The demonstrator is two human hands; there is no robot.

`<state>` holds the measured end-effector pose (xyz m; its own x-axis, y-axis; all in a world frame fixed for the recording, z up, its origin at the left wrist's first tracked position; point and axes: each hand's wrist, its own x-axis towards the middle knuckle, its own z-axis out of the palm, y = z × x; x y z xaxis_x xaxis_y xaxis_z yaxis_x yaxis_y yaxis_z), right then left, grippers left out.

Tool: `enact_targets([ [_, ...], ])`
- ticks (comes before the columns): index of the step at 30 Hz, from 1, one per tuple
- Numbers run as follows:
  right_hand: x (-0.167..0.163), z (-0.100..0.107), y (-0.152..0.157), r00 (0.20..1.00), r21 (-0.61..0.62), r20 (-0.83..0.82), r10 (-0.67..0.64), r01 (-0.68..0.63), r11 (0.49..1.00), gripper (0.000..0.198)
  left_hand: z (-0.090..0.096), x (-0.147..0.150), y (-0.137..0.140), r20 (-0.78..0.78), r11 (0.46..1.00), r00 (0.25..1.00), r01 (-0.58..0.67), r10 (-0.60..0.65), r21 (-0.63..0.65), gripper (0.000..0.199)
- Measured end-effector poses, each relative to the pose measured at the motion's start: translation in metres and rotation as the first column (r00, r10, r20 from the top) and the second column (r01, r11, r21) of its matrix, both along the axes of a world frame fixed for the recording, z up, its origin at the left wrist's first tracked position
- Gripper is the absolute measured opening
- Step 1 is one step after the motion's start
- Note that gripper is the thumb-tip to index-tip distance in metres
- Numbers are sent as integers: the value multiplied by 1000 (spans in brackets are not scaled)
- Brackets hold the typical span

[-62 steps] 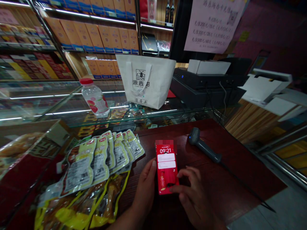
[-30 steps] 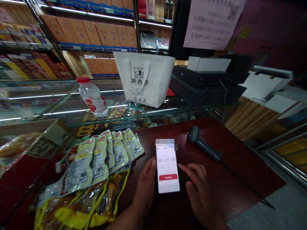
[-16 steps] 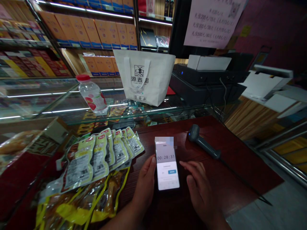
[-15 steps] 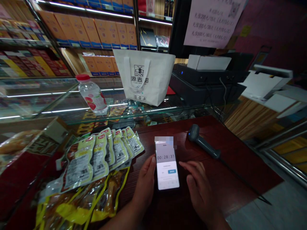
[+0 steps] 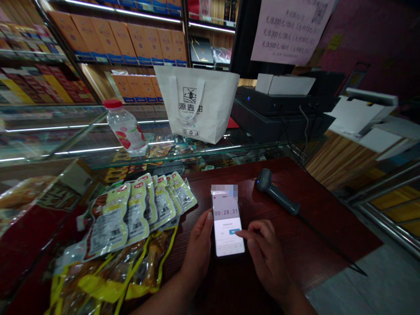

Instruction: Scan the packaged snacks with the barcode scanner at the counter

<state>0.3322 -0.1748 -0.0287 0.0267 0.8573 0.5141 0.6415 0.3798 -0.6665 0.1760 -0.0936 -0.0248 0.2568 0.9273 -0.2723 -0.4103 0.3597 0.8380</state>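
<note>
A lit smartphone (image 5: 226, 245) stands tilted toward me, its screen reading 00:28:31 above a white box with a blue button. My left hand (image 5: 199, 240) is closed on the phone's left edge, thumb along the side. From the right, my right hand (image 5: 265, 251) reaches over the screen; its extended index fingertip is at the blue button, with the other fingers loosely curled and nothing held. To the left lie several silvery-yellow snack packets (image 5: 134, 210), overlapping in a row. Below them is a clear, yellow-edged bag (image 5: 144, 267) of brown food.
A corded barcode scanner (image 5: 277, 192) lies on the dark red tabletop (image 5: 324, 210) to the right. Behind, on the glass counter, stand a white tote bag (image 5: 210, 105) and a plastic bottle (image 5: 126, 129). An open carton (image 5: 65, 188) sits at the left.
My right hand has moved left, bringing its index finger from beside the phone onto the screen's blue button. My left hand keeps its hold on the phone.
</note>
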Motion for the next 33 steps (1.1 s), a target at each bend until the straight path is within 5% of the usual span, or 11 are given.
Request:
enact_targets([
  [33,6,3,-1,996,31,-32,-80,81,996,33,6,0,-1,-42,1000,999,22,-22,4,52],
])
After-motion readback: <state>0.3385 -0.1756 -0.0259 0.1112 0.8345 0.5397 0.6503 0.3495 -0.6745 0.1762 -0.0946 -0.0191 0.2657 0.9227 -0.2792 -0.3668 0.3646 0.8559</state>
